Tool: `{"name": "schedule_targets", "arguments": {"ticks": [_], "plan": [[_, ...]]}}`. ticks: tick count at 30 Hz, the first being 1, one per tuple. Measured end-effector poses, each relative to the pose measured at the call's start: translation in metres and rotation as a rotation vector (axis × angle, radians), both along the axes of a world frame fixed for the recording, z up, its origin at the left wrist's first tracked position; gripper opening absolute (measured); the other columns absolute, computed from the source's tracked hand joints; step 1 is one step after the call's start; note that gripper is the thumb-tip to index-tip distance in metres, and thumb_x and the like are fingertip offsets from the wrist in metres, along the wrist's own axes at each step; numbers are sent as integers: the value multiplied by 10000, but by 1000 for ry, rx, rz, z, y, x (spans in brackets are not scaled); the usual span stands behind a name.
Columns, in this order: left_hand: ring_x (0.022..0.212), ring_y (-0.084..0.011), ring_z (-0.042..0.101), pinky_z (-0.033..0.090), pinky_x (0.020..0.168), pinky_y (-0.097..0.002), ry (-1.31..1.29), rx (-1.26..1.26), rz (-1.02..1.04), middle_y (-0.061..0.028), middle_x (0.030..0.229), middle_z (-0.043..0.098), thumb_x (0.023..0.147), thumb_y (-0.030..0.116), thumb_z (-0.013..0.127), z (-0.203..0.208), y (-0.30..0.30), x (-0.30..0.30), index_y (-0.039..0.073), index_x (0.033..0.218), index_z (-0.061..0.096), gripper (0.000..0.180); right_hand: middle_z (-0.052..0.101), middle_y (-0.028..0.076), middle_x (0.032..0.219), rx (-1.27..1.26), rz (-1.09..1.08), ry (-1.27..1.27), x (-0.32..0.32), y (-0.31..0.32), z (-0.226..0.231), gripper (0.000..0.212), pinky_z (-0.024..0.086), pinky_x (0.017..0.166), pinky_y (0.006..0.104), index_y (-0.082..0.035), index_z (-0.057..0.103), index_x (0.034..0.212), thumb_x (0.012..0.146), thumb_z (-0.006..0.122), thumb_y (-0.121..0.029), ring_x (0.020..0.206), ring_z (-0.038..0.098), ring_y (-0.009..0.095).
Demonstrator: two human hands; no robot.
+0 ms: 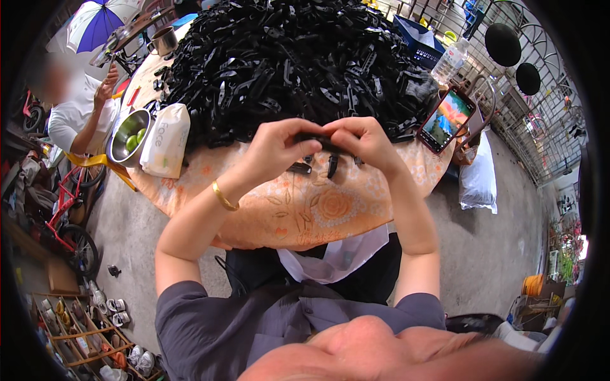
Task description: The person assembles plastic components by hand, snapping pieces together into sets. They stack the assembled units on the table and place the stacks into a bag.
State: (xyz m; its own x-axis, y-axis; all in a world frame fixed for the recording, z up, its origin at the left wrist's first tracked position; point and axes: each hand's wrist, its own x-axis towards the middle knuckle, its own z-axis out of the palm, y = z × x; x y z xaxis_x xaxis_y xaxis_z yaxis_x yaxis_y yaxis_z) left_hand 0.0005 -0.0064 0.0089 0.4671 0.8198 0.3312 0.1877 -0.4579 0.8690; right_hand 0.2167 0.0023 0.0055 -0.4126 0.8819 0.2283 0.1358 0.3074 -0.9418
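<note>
Both my hands meet over the near side of the table, fingers bent around a small black plastic part (335,149). My left hand (274,147), below a gold bangle, pinches its left end. My right hand (370,145) has the other end, and the fingers cover much of the part, so its exact kind does not show. Just beyond my fingers rises a large heap of similar black plastic parts (279,70). A few loose black parts (333,166) lie on the orange floral tablecloth (298,213) beneath my hands.
A white plastic bag (343,257) lies across my lap. At left stand a soft white pack (166,141) and a steel bowl (121,152) with green fruit; a person (82,114) sits beyond. A phone (447,119), a clear bottle (451,60) and a blue basket (419,41) are at right.
</note>
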Motion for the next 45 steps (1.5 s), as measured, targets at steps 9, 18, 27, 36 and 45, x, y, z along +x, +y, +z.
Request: {"name": "schedule_targets", "arguments": {"ticks": [9, 18, 27, 36, 45], "plan": [[849, -269, 573, 473, 734, -360, 328, 204, -298, -96, 829, 623, 774, 298, 725, -11, -12, 6, 51, 885, 683, 274, 661, 111, 693, 312, 123, -682, -1, -10, 0, 181, 471, 543, 312, -57, 709, 876, 773, 680, -204, 584, 624, 237], [920, -293, 548, 479, 789, -379, 856, 333, 303, -125, 919, 567, 769, 365, 697, -14, -6, 13, 15, 856, 635, 366, 623, 120, 791, 421, 67, -621, -1, -7, -2, 223, 491, 642, 349, -55, 616, 942, 740, 661, -139, 729, 623, 280], [1002, -296, 513, 468, 852, -382, 850, 285, 345, -124, 988, 540, 747, 205, 688, -14, 5, 3, 20, 925, 642, 261, 620, 140, 874, 454, 60, -324, -6, 0, -10, 360, 496, 699, 329, -28, 591, 1127, 772, 653, -30, 771, 609, 263], [777, -285, 630, 503, 708, -362, 473, 221, 401, -127, 840, 642, 744, 91, 692, -8, 7, -4, 0, 945, 565, 255, 620, 130, 865, 518, 15, -171, -19, -3, -12, 338, 493, 648, 305, -52, 630, 1127, 792, 671, -21, 731, 609, 243], [860, -139, 664, 543, 733, -230, -140, -279, 179, -86, 964, 668, 832, -75, 516, -8, 10, 3, -51, 1151, 582, 326, 651, 150, 886, 590, -148, -80, -20, -2, -15, 272, 513, 663, 304, -4, 648, 1051, 784, 690, -39, 743, 638, 250]]}}
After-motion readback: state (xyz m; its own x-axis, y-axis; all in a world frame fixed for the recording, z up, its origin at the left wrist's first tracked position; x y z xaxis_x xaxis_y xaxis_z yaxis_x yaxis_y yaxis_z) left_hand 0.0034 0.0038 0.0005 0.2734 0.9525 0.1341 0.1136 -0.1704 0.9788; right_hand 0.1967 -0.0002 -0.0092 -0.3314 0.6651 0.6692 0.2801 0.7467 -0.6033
